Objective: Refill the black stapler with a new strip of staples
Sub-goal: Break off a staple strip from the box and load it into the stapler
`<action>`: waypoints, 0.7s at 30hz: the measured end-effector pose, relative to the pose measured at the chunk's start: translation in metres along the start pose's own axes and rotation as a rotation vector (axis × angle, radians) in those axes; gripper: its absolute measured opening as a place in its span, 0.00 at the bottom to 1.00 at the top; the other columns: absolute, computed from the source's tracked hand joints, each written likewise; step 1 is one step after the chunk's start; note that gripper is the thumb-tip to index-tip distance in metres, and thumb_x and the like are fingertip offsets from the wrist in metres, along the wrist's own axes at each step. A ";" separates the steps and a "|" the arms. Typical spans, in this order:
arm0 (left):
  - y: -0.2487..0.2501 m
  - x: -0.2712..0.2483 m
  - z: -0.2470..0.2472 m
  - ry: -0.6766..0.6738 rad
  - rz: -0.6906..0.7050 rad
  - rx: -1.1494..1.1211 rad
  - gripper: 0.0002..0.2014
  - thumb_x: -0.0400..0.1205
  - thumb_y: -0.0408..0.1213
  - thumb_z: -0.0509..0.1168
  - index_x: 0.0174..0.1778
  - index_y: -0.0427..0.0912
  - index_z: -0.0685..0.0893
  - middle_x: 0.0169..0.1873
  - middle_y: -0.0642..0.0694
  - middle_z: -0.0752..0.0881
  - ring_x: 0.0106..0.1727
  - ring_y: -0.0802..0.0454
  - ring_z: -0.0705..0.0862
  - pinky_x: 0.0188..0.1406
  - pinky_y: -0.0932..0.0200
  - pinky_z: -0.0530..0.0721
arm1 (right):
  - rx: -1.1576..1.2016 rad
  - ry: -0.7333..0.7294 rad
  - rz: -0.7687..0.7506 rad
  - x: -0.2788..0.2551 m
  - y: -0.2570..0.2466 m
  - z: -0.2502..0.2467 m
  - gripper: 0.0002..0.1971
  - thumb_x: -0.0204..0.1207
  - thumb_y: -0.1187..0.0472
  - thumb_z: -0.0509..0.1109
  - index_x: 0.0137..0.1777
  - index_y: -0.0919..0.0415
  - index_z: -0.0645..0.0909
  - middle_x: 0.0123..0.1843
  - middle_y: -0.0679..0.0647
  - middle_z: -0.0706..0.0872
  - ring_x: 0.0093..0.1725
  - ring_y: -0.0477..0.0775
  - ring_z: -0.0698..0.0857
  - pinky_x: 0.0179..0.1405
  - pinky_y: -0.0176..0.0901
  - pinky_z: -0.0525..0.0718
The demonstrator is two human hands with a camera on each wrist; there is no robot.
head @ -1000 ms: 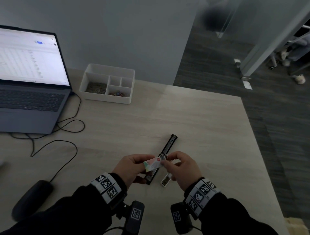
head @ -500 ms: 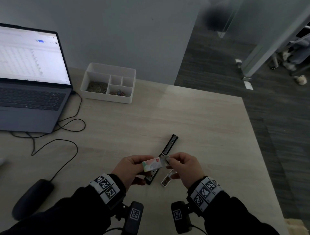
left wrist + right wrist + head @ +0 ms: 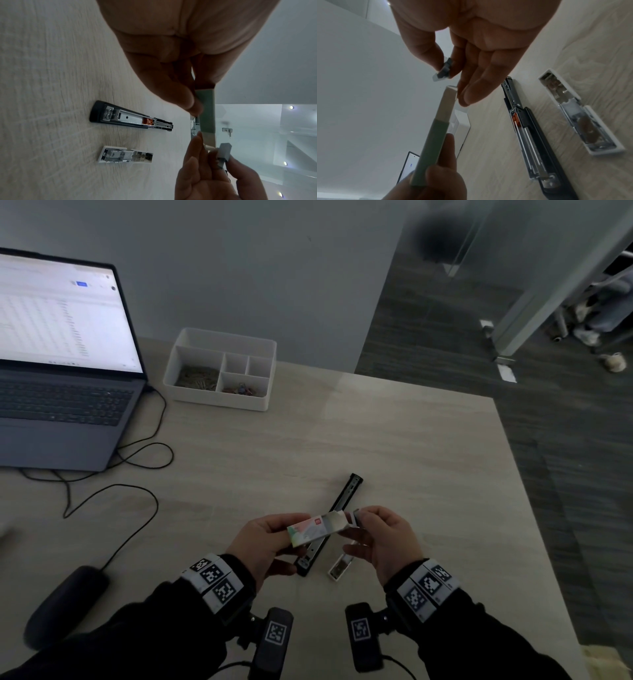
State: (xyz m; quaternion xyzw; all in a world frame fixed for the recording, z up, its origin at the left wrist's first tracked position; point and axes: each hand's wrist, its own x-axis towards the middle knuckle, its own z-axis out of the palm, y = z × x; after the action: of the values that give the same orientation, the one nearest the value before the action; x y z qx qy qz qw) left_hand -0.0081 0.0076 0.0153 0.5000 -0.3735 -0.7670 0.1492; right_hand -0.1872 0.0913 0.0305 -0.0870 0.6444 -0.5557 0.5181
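The black stapler (image 3: 347, 491) lies flat on the table with its lid swung fully back, and its metal staple channel (image 3: 130, 119) faces up. Just above its near half, my left hand (image 3: 274, 537) grips a small green-and-white staple box (image 3: 315, 527) whose right end flap is open. My right hand (image 3: 363, 523) pinches a short grey strip of staples (image 3: 444, 70) between thumb and forefinger, just clear of the box's open end. A small white stapler (image 3: 340, 568) lies beside the black one, under my right hand.
An open laptop (image 3: 61, 371) stands at the far left with its cables (image 3: 137, 467) looping across the desk. A white compartment tray (image 3: 219, 402) holding clips sits at the back. A dark mouse (image 3: 65, 604) lies near left. The table's right edge (image 3: 534, 508) drops to the floor.
The right hand has drawn back slightly from the box's right end and now holds the grey strip clear of the open flap. Both hands have risen a little.
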 end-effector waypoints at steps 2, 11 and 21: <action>0.000 0.000 0.000 0.008 0.005 0.011 0.12 0.80 0.27 0.67 0.47 0.48 0.91 0.37 0.45 0.94 0.34 0.49 0.88 0.19 0.58 0.84 | 0.021 0.008 0.009 -0.001 -0.001 -0.001 0.08 0.81 0.69 0.65 0.39 0.64 0.79 0.44 0.66 0.92 0.41 0.65 0.91 0.30 0.50 0.89; -0.001 0.000 0.002 0.035 0.051 0.071 0.12 0.79 0.27 0.69 0.46 0.50 0.92 0.36 0.46 0.94 0.34 0.50 0.89 0.22 0.57 0.86 | -0.250 0.009 -0.160 -0.004 0.002 0.000 0.08 0.78 0.67 0.67 0.38 0.62 0.82 0.48 0.68 0.91 0.48 0.67 0.91 0.37 0.57 0.89; -0.001 -0.003 0.004 -0.099 -0.014 0.073 0.19 0.80 0.23 0.59 0.58 0.46 0.88 0.52 0.36 0.90 0.50 0.42 0.90 0.31 0.50 0.89 | -0.491 -0.011 -0.236 -0.010 0.009 0.008 0.07 0.78 0.61 0.70 0.37 0.55 0.82 0.42 0.53 0.94 0.44 0.66 0.90 0.34 0.57 0.90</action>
State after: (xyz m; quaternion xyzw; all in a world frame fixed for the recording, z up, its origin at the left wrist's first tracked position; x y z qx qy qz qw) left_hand -0.0098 0.0118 0.0170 0.4690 -0.4049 -0.7776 0.1068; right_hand -0.1721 0.0964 0.0305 -0.2875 0.7425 -0.4390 0.4163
